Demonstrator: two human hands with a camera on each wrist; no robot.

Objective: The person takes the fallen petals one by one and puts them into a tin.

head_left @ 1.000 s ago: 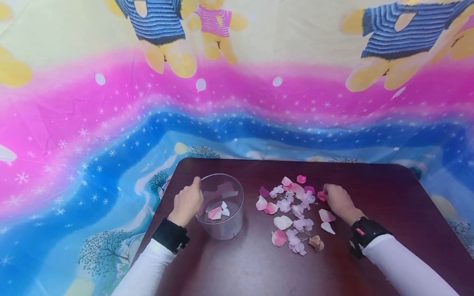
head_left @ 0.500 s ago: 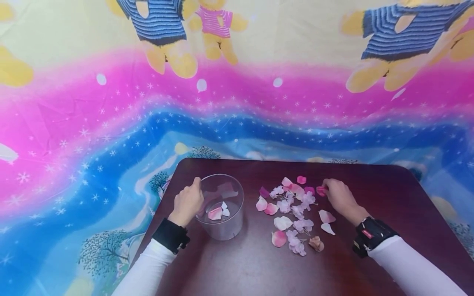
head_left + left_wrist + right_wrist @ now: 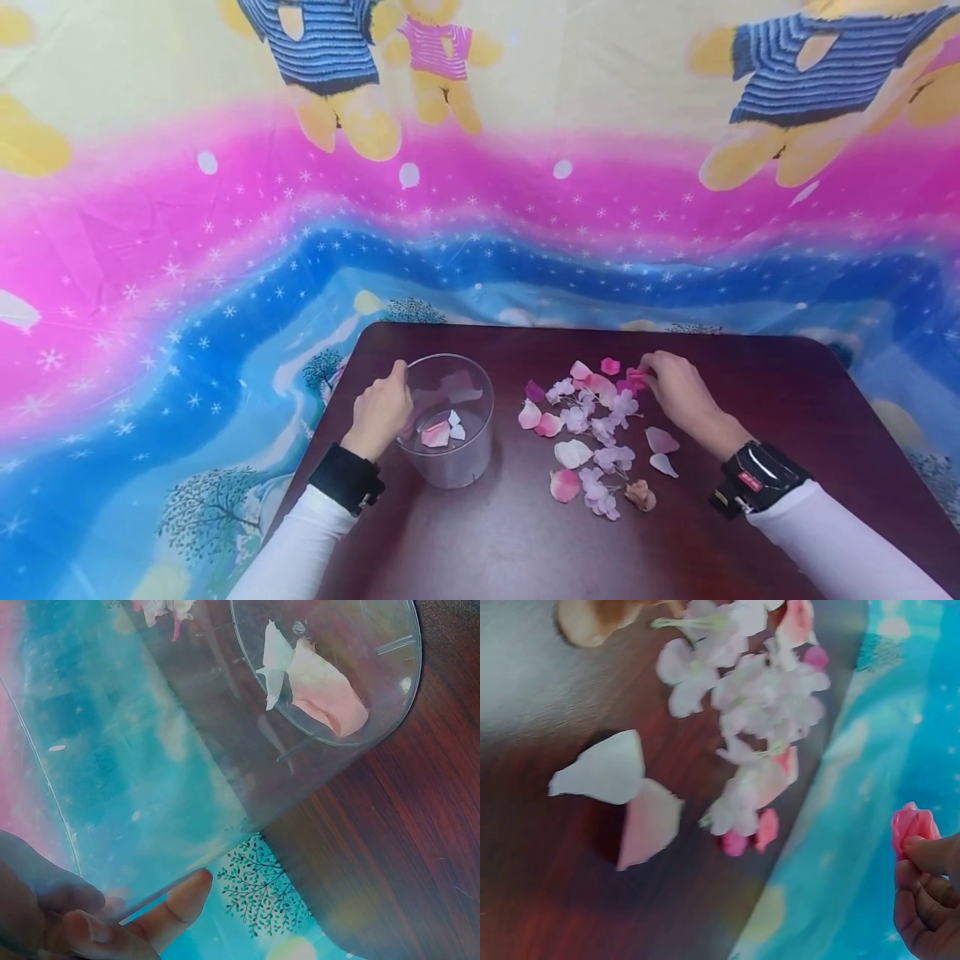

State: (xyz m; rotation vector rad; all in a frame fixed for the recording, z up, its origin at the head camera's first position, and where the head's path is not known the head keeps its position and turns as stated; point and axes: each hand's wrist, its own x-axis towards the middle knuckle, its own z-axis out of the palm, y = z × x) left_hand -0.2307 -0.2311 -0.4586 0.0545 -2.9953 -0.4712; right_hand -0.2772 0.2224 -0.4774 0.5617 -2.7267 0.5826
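Observation:
A clear round container (image 3: 471, 463) stands on the dark wooden table (image 3: 517, 542), and my left hand (image 3: 393, 385) grips its left rim. Two pale petals (image 3: 438, 432) lie on its bottom, seen through the wall as petals (image 3: 319, 686) in the left wrist view, where my fingers (image 3: 176, 904) curl round the container (image 3: 195, 772). My right hand (image 3: 647, 375) pinches a small pink petal (image 3: 636, 379) just above the far right side of the petal pile (image 3: 592, 425). The right wrist view shows that petal (image 3: 913, 826) held at my fingertips (image 3: 930, 896), off the table.
Pink and white petals and small blossoms (image 3: 757, 697) lie scattered between the hands, with a brownish bud (image 3: 641, 493) at the near side. A bright cartoon-printed cloth (image 3: 225, 250) hangs behind and around the table.
My right hand has lifted the pink petal off the table and carried it a little left and away from me. The left hand and container have stayed put.

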